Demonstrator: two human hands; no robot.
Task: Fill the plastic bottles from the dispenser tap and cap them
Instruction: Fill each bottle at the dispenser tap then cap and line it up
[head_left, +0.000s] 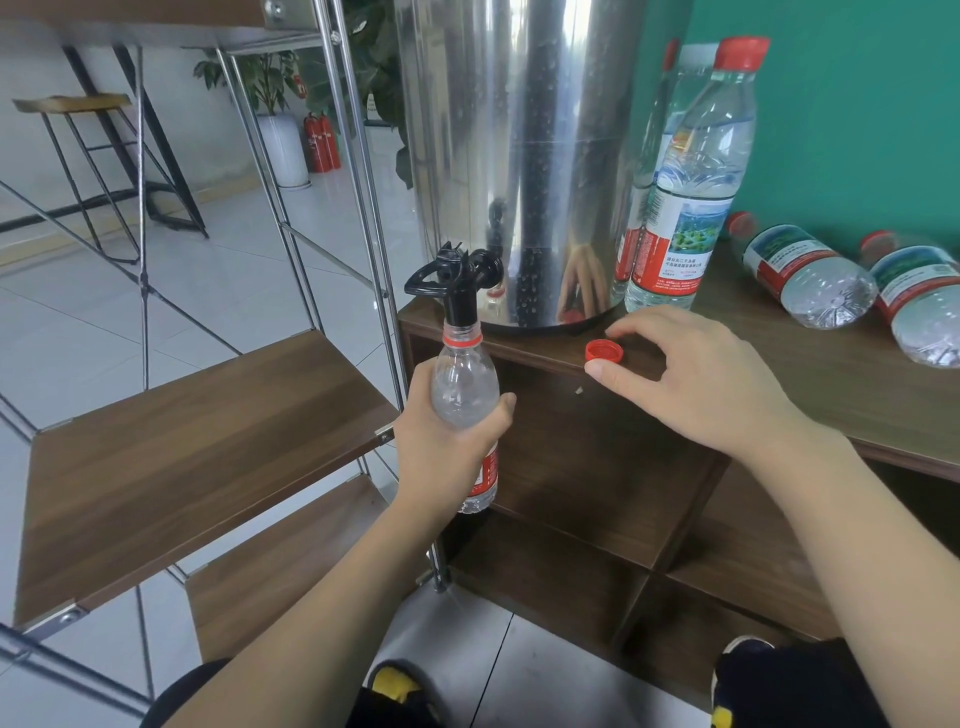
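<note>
Clear bottle (464, 387) under tap (457, 288), left hand (441, 452) gripping, red cap (604, 351) off

Metal-framed wooden shelves (208, 415), stool (78, 104), potted plant (270, 83), fire extinguishers (322, 143)

— What was the left hand (447, 447) doing?
— It gripped an uncapped plastic bottle (464, 384) upright, its mouth right under the black tap (457, 283) of the steel dispenser (519, 156).
— And the right hand (696, 374)?
— It rested on the wooden cabinet top (831, 374), fingers relaxed, thumb and forefinger on either side of a loose red cap (604, 352).
— Any other bottles?
— One capped bottle (696, 171) stood beside the dispenser, and two lying bottles (810, 275) were on their sides further right.
</note>
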